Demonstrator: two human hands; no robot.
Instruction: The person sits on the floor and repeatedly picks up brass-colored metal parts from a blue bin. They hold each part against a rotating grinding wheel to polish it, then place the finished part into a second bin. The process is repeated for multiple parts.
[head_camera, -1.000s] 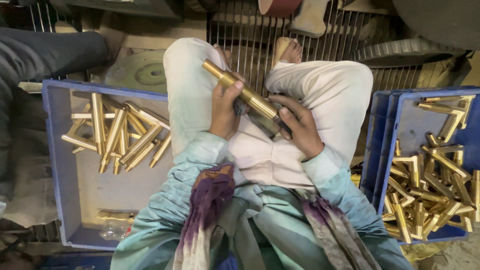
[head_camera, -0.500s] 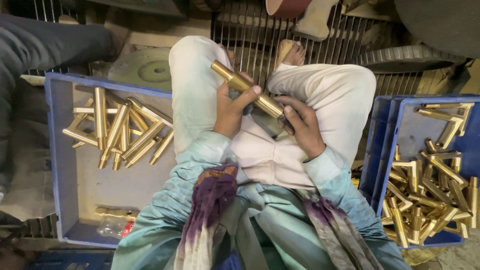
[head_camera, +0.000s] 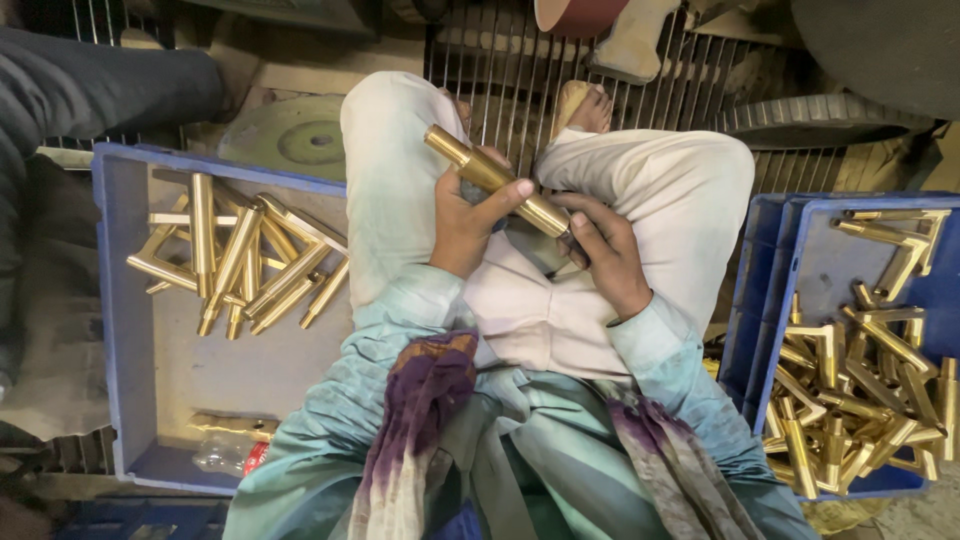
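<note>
A long brass tube part lies slanted over my lap, upper end pointing up-left. My left hand grips it around the middle, thumb laid along the top. My right hand holds its lower right end, fingers curled around the tip. I sit with knees bent in pale trousers, one bare foot resting on a metal grate.
A blue crate on my left holds several brass parts and a plastic bottle. Another blue crate on my right is heaped with brass parts. Another person's dark-clad leg lies at upper left. A metal grate is ahead.
The brass tube and both hands stay over my lap; the tube has shifted slightly and my left thumb now lies along its top. The view has moved a little.
</note>
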